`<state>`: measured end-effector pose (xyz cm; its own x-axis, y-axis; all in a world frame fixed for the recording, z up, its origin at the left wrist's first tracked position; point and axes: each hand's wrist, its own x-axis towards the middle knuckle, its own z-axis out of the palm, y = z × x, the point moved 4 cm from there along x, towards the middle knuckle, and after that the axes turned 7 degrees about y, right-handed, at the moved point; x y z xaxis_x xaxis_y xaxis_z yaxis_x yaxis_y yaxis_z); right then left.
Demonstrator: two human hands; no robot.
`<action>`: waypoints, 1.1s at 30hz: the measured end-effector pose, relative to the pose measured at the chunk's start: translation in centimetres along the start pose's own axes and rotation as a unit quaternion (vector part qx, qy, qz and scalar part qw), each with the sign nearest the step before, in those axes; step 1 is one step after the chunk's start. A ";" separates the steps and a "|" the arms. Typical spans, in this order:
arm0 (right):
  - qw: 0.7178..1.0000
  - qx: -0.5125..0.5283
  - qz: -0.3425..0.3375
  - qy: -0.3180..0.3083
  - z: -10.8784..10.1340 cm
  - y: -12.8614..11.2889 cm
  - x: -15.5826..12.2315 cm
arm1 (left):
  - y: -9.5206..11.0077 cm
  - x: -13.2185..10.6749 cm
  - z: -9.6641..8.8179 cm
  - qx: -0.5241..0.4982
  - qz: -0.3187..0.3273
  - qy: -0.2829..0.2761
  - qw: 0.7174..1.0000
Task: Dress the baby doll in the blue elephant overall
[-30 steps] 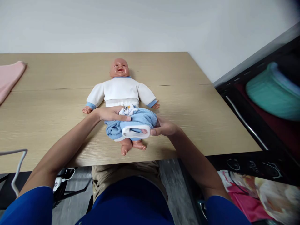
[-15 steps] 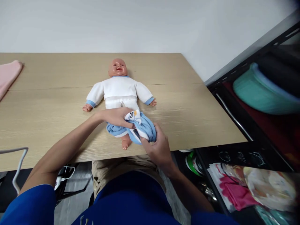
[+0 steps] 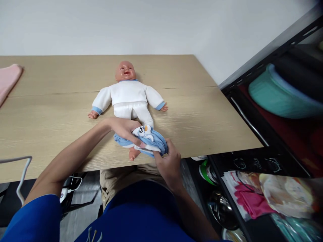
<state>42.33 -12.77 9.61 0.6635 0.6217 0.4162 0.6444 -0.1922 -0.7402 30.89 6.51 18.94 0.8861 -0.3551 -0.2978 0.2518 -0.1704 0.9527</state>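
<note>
A baby doll [image 3: 129,97] in a white top and white leggings lies face up on the wooden table [image 3: 50,111], head away from me. Bunched light-blue pants [image 3: 148,143] with a cartoon patch sit low around its shins. My left hand [image 3: 123,129] grips the pants at the doll's left side, fingers curled over the cloth. My right hand [image 3: 169,161] pinches the pants at their near right edge, by the table's front edge. One bare foot [image 3: 133,154] sticks out below the cloth.
A pink cloth [image 3: 7,80] lies at the table's far left. A white wire hanger [image 3: 21,174] pokes in at lower left. To the right stands a dark shelf [image 3: 252,127] with a teal basin [image 3: 282,97] and coloured items below.
The blue pants have slid from the doll's hips down to its shins, baring the white leggings. My right hand moved from the doll's side to the near edge.
</note>
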 end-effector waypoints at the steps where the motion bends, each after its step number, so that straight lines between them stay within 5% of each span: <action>1: 1.000 -0.005 -0.009 0.013 0.3 0.4 -0.2 | -0.2 0.3 0.3 0.013 -0.013 0.007 1.000; 4: 0.997 -0.015 -0.038 0.067 0.7 1.3 -0.7 | -1.0 1.1 0.6 0.096 -0.056 0.107 0.988; 8: 0.996 -0.025 -0.054 0.070 0.2 1.5 -1.1 | -1.6 1.8 0.1 0.286 -0.104 0.282 0.910; 15: 0.999 0.014 -0.003 0.040 -0.5 1.0 -1.6 | -2.1 2.6 0.9 0.422 -0.208 0.286 0.835; 26: 0.952 0.215 0.213 -0.046 1.8 3.4 -1.2 | -3.1 1.7 -0.2 0.308 -0.137 0.322 0.885; 30: 0.925 0.280 0.231 -0.113 2.5 3.2 -0.8 | -2.5 1.4 -0.6 0.237 -0.065 0.311 0.918; 33: 0.924 0.305 0.212 -0.092 2.8 2.9 -0.7 | -1.9 1.1 -0.8 0.185 -0.020 0.288 0.939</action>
<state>42.68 -11.65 5.69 0.6959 0.7174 -0.0339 -0.0289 -0.0192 -0.9994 31.68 7.15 16.86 0.9692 0.1969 -0.1480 0.2311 -0.5192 0.8228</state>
